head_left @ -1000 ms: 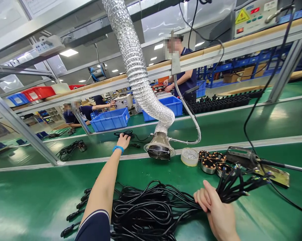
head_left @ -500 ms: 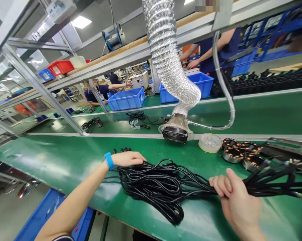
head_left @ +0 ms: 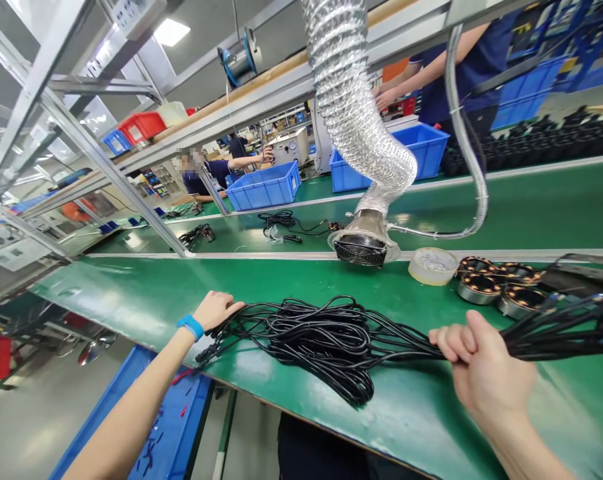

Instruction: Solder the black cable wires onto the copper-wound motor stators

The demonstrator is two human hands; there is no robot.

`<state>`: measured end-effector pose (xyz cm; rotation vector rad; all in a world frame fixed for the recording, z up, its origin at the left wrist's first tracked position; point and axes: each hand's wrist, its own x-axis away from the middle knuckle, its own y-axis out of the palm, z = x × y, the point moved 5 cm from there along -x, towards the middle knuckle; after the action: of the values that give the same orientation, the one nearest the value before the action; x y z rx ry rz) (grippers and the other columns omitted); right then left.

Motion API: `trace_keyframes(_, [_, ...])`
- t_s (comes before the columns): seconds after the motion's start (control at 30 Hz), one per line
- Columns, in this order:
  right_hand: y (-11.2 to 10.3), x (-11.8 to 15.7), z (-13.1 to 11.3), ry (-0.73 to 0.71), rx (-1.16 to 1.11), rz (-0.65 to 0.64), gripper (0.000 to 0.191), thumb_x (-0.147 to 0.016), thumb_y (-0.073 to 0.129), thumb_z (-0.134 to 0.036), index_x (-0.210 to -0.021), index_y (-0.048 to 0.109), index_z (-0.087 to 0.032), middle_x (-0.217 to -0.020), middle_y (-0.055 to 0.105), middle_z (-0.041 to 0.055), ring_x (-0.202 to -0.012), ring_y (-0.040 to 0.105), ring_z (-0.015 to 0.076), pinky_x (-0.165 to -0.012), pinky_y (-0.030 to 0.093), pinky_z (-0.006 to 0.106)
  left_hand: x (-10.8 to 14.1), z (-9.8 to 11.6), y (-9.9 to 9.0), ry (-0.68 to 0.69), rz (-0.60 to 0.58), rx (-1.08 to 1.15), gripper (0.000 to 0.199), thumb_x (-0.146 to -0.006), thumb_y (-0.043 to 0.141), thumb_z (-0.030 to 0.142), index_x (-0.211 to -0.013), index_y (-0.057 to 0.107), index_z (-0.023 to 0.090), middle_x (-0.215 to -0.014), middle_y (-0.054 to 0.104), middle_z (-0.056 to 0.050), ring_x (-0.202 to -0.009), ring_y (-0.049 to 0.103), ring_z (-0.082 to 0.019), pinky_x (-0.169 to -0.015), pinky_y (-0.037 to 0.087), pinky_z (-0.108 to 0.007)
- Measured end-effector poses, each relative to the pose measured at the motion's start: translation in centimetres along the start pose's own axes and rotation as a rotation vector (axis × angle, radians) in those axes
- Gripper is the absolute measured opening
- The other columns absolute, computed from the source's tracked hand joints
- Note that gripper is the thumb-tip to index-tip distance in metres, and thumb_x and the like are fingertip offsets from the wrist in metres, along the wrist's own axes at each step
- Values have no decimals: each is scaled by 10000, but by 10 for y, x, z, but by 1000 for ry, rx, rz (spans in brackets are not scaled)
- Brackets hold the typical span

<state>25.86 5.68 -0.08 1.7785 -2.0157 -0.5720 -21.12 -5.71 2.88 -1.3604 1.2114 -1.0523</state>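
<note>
A bundle of black cables (head_left: 321,333) lies looped on the green bench top. My right hand (head_left: 491,367) is closed around its right part, and the bare coloured wire ends fan out beyond the fist. At the other side, my left hand (head_left: 216,311), with a blue band on its wrist, is closed over the cables where they narrow. Small black connectors (head_left: 209,353) hang out below that hand by the bench's front edge. The fingertips of my left hand are partly hidden.
Behind the cables hang a foil duct (head_left: 351,87) and its fan head (head_left: 361,247). A tape roll (head_left: 433,265) and several copper-wound stators (head_left: 479,287) sit at the right. Below the bench is a blue bin (head_left: 176,413). Co-workers stand past blue crates (head_left: 264,187).
My left hand has slid left and toward me, drawing the cables' connector ends together near the edge. My right hand keeps its grip. The view has shifted slightly.
</note>
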Motion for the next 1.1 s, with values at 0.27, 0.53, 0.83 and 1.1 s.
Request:
trace_keyframes(0.27, [3,0,-1,19,26,29,487,-797,635,-294,-459,296,-202,-345,293,-95,-342,330,84,-609,396,328,60,95,-12,242,14,383,228,-864,546,206,-1079,623,201,-1103,671,-68,-1035,602,-213,-922,460,-325])
trace_keyframes(0.53, [0,-1,2,58,46,25,485,-806,623,-293,-468,288,-201,-346,292,-91,-366,336,91,-639,398,331,55,68,23,6,-26,-121,378,-846,497,199,-1214,578,170,-1273,629,-138,-954,672,-266,-880,432,-424])
trace_keyframes(0.83, [-2,-3,3,60,29,-3,504,-789,671,-357,-466,314,-210,-351,303,-93,-369,341,96,-641,409,340,31,29,10,-136,-346,-275,647,-733,631,303,-1359,532,168,-1063,713,-183,-973,682,-373,-806,494,-452])
trace_keyframes(1.1, [1,0,0,49,10,-1,508,-812,662,-321,-454,320,-206,-358,306,-89,-362,342,92,-619,399,338,21,-12,2,-215,-522,-358,684,-498,828,171,-1167,686,200,-1200,647,-220,-981,688,-400,-804,531,-457])
